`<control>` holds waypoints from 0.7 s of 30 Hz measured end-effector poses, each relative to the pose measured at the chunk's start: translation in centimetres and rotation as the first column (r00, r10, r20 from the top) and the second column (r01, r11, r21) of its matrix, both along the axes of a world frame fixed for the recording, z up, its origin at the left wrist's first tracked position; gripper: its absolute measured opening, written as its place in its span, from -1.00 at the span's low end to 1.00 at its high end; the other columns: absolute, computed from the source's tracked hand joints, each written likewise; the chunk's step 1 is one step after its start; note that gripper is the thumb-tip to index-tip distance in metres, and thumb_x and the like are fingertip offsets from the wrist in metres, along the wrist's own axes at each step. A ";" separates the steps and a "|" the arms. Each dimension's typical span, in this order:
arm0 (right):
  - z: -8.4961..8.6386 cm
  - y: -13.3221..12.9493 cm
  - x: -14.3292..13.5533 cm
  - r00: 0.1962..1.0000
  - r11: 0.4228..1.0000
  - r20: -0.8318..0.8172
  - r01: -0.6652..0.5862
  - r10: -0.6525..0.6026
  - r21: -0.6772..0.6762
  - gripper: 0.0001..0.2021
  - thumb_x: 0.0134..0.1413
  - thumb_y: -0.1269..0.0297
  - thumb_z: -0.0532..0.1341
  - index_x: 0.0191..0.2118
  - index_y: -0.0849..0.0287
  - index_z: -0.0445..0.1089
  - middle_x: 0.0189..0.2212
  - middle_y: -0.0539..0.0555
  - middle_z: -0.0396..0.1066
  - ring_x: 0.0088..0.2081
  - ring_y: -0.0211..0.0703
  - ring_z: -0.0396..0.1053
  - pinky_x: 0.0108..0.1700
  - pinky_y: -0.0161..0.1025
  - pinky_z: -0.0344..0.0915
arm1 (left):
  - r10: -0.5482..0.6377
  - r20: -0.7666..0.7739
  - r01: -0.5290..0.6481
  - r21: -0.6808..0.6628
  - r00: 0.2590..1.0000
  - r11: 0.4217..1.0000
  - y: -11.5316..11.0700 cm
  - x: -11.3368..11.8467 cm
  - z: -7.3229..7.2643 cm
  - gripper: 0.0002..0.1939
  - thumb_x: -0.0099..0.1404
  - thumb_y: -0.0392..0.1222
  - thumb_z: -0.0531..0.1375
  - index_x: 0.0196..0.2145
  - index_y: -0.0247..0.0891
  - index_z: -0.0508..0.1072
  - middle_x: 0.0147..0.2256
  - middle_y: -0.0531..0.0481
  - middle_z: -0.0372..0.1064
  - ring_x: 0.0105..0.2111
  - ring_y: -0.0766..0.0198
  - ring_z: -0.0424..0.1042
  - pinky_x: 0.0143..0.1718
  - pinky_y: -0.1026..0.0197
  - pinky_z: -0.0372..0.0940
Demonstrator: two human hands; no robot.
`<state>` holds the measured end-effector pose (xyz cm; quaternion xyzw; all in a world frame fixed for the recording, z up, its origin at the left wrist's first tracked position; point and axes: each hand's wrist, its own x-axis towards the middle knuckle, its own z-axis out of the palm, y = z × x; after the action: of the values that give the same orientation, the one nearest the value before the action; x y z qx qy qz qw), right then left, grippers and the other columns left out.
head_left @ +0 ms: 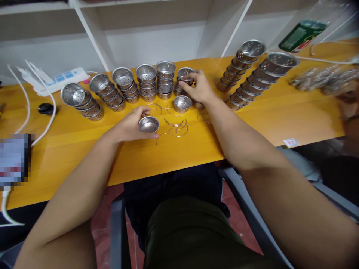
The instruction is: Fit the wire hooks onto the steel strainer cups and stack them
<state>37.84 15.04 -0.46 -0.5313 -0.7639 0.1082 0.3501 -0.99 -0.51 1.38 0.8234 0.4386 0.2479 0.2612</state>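
My left hand [134, 125] is curled around a small perforated metal cup [149, 124] near the middle of the table. Farther back, my right hand [198, 86] has its thumb and fingers closed on the rim of another perforated cup [185, 73], on top of a short stack. A single cup [182, 104] stands between my hands, and one more is partly hidden under my right wrist. Bent wire rings [178, 129] lie loose on the tabletop between my arms, some beside my left fingertips.
Several leaning cup stacks [123, 84] line the back of the yellow table [134, 164]. Two taller stacks [251, 84] rise at right. White cables [50, 108], a black round object [45, 108] and a blurred device [14, 160] lie left. A green-labelled bottle [303, 35] and plastic-wrapped items [322, 80] are at right.
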 end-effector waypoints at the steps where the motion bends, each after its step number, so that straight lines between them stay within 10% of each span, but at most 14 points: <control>1: 0.2 -0.2 -0.1 1.000 1.000 0.010 0.009 -0.009 0.013 -0.23 0.61 -0.51 0.39 0.43 0.09 0.72 0.35 0.45 0.57 0.43 0.59 0.55 0.61 0.51 0.50 | 0.004 -0.037 -0.004 0.001 0.999 1.000 -0.1 -0.1 0.4 0.10 0.04 0.41 0.83 0.37 -0.03 0.60 0.33 -0.23 0.68 0.35 -0.41 0.71 0.49 -0.48 0.64; 8: 6.2 -5.8 -0.4 0.998 0.994 0.057 0.015 -0.021 0.107 -0.37 0.70 -0.49 0.30 0.49 -0.20 0.63 0.07 0.32 0.67 0.47 0.41 0.21 0.46 0.27 0.32 | 0.004 -0.099 -0.003 0.015 0.995 1.000 -0.6 0.2 1.4 -0.24 0.24 0.08 0.73 0.30 -0.06 0.61 0.21 -0.12 0.72 0.24 -0.28 0.73 0.41 -0.37 0.66; 12: 9.8 -10.1 -1.7 0.980 0.980 0.018 -0.197 0.197 0.001 -0.67 0.70 -0.16 0.36 0.12 -0.05 0.73 0.04 0.28 0.75 0.12 0.30 0.52 0.15 0.17 0.44 | 0.079 0.043 -0.087 0.244 0.996 0.966 0.3 0.2 -0.1 -0.03 0.26 -0.05 0.72 0.50 -0.07 0.45 0.40 -0.22 0.58 0.43 -0.29 0.64 0.58 -0.35 0.57; 16: 10.0 -12.7 -4.2 0.783 0.796 0.292 -0.382 0.548 -0.470 -0.93 0.44 0.30 0.48 -0.18 0.08 0.71 -0.17 0.15 0.77 -0.16 0.09 0.63 -0.03 0.00 0.42 | 0.123 0.141 -0.163 0.317 0.982 0.934 1.5 -0.3 -1.5 0.15 0.27 0.03 0.78 0.60 -0.05 0.30 0.45 -0.26 0.51 0.48 -0.29 0.61 0.63 -0.33 0.52; 21: 7.9 -13.1 -6.3 0.677 0.794 0.488 -0.246 0.551 -0.555 -0.80 0.38 0.45 0.46 -0.33 0.09 0.64 -0.37 0.10 0.62 -0.30 0.01 0.51 -0.18 -0.01 0.26 | 0.105 0.145 -0.152 0.367 0.984 0.918 1.7 -0.3 -1.6 -0.01 0.31 0.05 0.76 0.50 -0.04 0.40 0.43 -0.22 0.56 0.46 -0.26 0.60 0.62 -0.30 0.53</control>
<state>31.51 1.92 7.46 -0.4155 -0.8886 0.1721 -0.0901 -1.25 1.20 -0.25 0.8107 0.4194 0.3941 0.1079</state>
